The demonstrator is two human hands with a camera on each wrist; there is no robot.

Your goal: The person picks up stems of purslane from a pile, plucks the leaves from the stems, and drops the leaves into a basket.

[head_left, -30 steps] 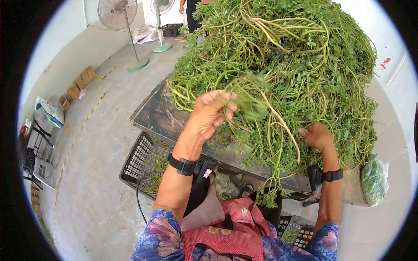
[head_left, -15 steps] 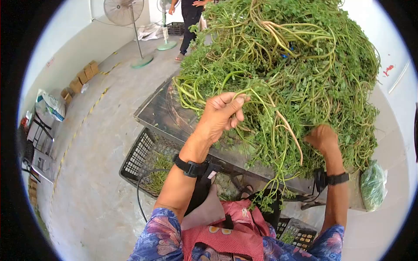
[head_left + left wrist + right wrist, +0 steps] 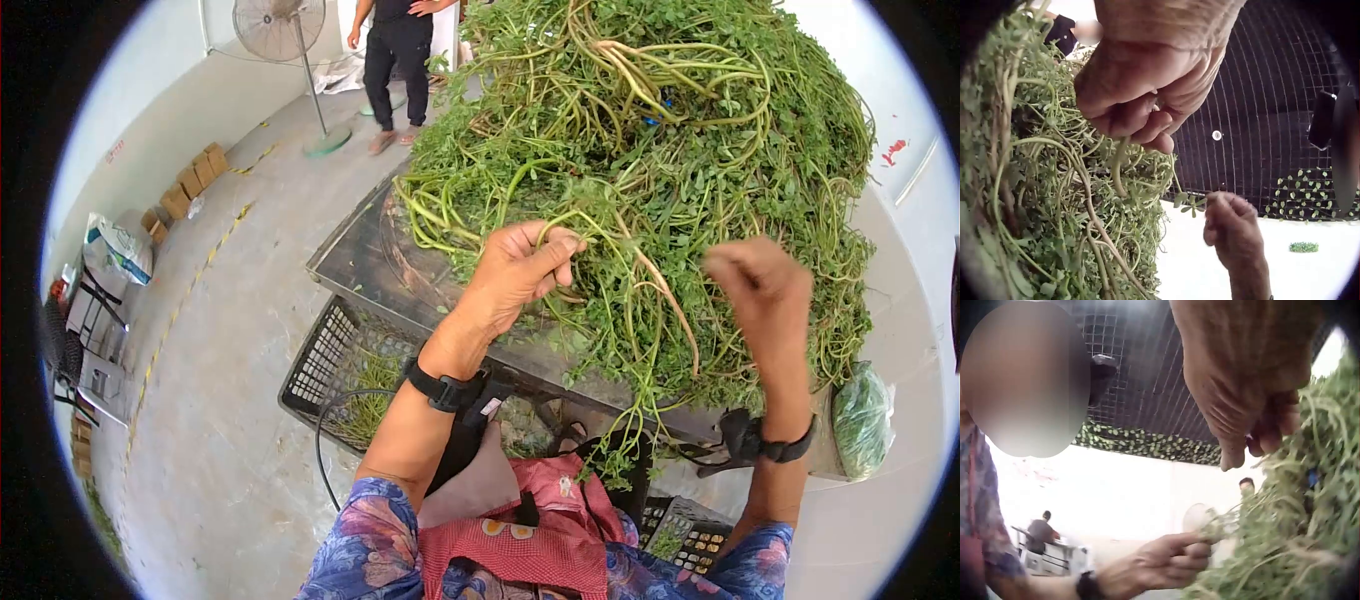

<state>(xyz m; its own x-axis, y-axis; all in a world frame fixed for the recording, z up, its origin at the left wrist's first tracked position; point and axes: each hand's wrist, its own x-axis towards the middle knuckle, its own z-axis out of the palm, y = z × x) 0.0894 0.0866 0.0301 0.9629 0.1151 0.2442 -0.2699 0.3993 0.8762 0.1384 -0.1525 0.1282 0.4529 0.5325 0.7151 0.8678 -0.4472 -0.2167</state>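
Observation:
My left hand pinches a green leafy stem between thumb and fingers at the front of a tall heap of leafy green stems. In the left wrist view, a thick piece of stem shows below its curled fingers. To the right, my right hand is raised in front of the heap, blurred, its fingers curled. Nothing shows between those fingers in the right wrist view. A pale, bare stem slants down the heap between both hands. The heap lies on a dark table.
Below the table stands a black crate with loose stems; another crate is by my lap. A plastic bag of greens sits at the right. A person stands behind, near a fan. Cardboard boxes line the wall.
My right hand has come up off the heap toward me. The left hand has shifted slightly right, still holding its stem. The person behind has stepped further into view.

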